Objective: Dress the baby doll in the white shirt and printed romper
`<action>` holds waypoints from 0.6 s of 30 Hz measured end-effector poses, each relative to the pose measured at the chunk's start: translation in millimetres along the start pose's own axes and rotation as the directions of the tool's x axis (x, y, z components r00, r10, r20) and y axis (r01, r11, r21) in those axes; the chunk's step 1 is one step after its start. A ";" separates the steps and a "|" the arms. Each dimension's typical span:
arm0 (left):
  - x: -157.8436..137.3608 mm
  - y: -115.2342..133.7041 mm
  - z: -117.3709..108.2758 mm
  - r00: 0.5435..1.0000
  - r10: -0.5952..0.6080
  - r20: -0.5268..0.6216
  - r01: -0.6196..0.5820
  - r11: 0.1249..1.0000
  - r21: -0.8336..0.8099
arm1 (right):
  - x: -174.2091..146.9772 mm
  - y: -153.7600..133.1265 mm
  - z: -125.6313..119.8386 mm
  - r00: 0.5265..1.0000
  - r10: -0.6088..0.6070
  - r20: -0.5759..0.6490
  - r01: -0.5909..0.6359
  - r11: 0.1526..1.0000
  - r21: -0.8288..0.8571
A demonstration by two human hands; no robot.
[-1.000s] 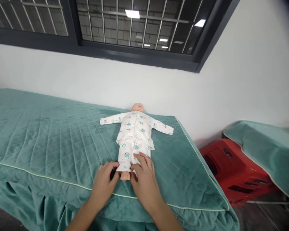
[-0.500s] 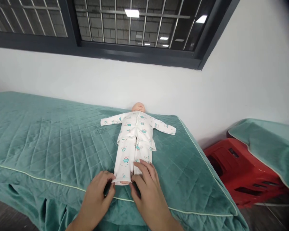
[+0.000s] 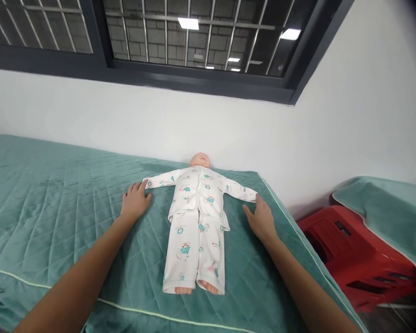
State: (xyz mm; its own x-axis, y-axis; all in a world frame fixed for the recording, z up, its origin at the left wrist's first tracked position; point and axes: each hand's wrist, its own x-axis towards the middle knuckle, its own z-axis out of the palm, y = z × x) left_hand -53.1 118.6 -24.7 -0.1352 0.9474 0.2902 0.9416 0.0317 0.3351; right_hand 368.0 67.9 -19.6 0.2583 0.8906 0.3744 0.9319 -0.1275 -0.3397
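Note:
A baby doll (image 3: 200,160) lies on its back with arms spread, its head near the wall. It wears a white printed button-front top (image 3: 197,189) and matching trousers (image 3: 180,249); its toes show at the leg hems. My left hand (image 3: 136,201) rests by the cuff on the left, fingertips touching the sleeve end, thumb apart. At the opposite cuff, my right hand (image 3: 261,217) reaches the sleeve end with its fingers, thumb held away. Neither hand grips the cloth.
A green quilted cover (image 3: 72,208) spreads under the doll, with pale piping along its edges. To the right stands a red plastic chair or stool (image 3: 364,254), partly under another green cloth (image 3: 391,208). A white wall (image 3: 142,120) and a dark-framed barred window (image 3: 194,83) are behind.
My hands have left the trouser hem and moved up and apart to the two sleeve cuffs. Both trouser legs now lie straight, feet showing at the hems. The view has shifted slightly.

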 end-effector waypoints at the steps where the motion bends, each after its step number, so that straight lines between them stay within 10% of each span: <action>1: 9.1 -0.7 2.9 1.000 -0.001 0.018 0.000 1.000 0.022 | 7.3 4.1 3.2 0.999 0.034 0.023 -0.033 0.997 -0.063; 18: 24.1 -13.6 9.9 0.999 -0.036 0.025 0.034 0.996 0.084 | 6.7 6.1 9.3 0.983 0.121 0.139 -0.073 0.948 -0.311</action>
State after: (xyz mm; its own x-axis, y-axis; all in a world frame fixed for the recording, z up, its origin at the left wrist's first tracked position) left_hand -66.1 144.1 -31.1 -0.1612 0.9533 0.2556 0.9592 0.0904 0.2678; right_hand 373.0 77.1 -27.1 0.3316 0.9205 0.2067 0.9434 -0.3216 -0.0813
